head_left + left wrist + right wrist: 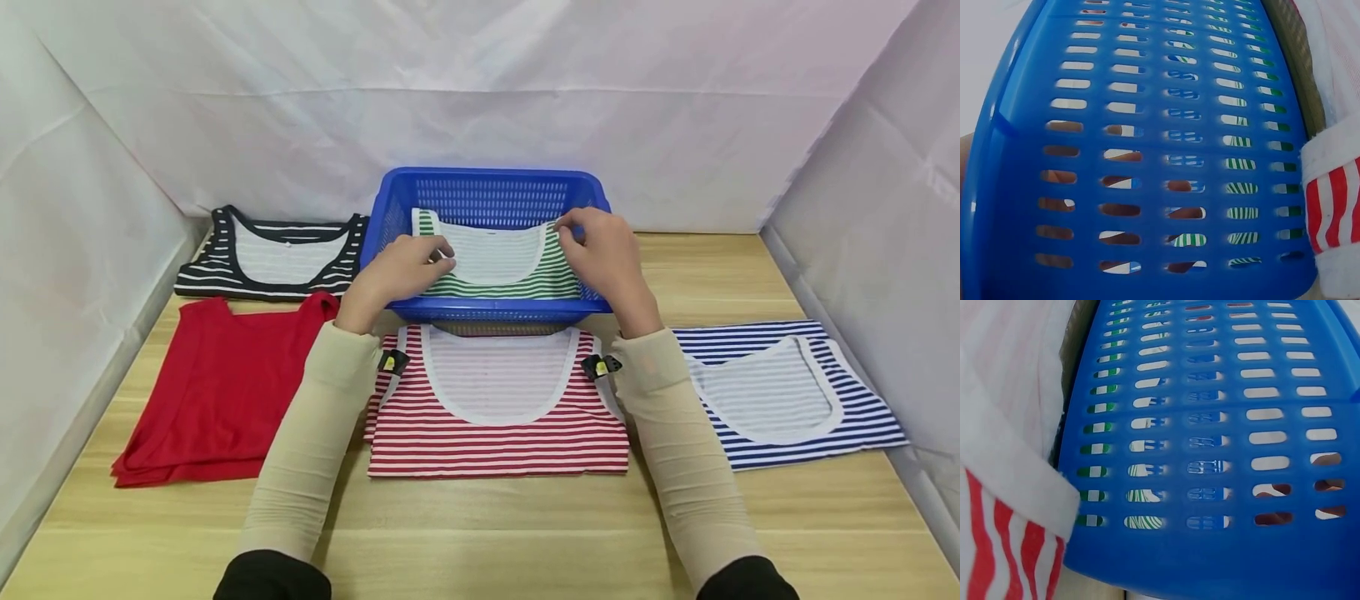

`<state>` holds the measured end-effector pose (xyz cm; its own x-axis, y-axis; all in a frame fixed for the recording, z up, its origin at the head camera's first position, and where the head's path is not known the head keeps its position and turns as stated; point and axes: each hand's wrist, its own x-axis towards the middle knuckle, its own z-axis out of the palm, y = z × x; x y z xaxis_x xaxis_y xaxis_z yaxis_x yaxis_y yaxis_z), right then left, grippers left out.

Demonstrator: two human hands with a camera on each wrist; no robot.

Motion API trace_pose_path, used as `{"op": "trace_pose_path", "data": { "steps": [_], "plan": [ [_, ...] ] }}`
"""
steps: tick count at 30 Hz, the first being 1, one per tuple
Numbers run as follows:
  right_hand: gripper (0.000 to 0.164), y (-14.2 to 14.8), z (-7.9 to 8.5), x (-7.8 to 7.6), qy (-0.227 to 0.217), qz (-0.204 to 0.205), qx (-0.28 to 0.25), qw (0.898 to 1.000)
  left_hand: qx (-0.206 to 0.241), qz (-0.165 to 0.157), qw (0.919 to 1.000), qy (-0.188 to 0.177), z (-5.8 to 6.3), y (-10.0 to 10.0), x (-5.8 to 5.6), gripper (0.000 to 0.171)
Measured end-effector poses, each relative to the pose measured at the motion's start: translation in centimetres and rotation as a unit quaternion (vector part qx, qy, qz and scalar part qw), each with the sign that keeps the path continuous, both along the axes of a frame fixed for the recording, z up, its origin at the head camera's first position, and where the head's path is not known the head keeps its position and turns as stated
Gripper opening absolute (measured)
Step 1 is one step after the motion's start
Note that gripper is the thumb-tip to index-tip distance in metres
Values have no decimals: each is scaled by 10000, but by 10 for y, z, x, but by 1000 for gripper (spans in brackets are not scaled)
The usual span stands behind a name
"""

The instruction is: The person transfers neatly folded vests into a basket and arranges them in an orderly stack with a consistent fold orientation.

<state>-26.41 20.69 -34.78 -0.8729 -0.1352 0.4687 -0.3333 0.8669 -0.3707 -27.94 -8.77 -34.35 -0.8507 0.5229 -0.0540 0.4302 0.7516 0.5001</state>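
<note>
A green-and-white striped tank top (495, 290) lies folded inside a blue plastic basket (491, 315). My left hand (401, 271) is over the basket's left front, thumb and fingertips a little apart at the top's left neckline edge. On the opposite side my right hand (603, 250) reaches over the rim, with its fingertips right at the top's right shoulder strap and its fingers loosely bent. In the left wrist view the slotted basket wall (1147, 137) covers most of the hand. The basket wall (1210, 444) likewise hides most of my right hand in the right wrist view.
Before the basket lies a red-and-white striped tank top (498, 450), between my forearms. At left are a black-and-white striped top (258, 289) and a plain red one (225, 392). A blue-and-white striped top (787, 450) lies at right. White sheeting (480, 125) encloses the table.
</note>
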Motion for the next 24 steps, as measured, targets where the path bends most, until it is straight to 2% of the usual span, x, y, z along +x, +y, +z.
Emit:
{"op": "trace_pose_path", "data": {
  "steps": [8,13,19,24],
  "plan": [
    [26,1,5,4,462,-13,-157,9988,319,-248,9989,230,6,2,6,35],
    [27,1,20,13,628,22,-219,9978,492,-462,9955,657,19,9,18,33],
    [24,3,38,29,964,254,-380,9943,932,-772,9862,1134,35,19,36,30],
    [24,4,45,39,1358,299,-135,9902,1449,-914,9738,1496,50,23,53,28]
  ]
}}
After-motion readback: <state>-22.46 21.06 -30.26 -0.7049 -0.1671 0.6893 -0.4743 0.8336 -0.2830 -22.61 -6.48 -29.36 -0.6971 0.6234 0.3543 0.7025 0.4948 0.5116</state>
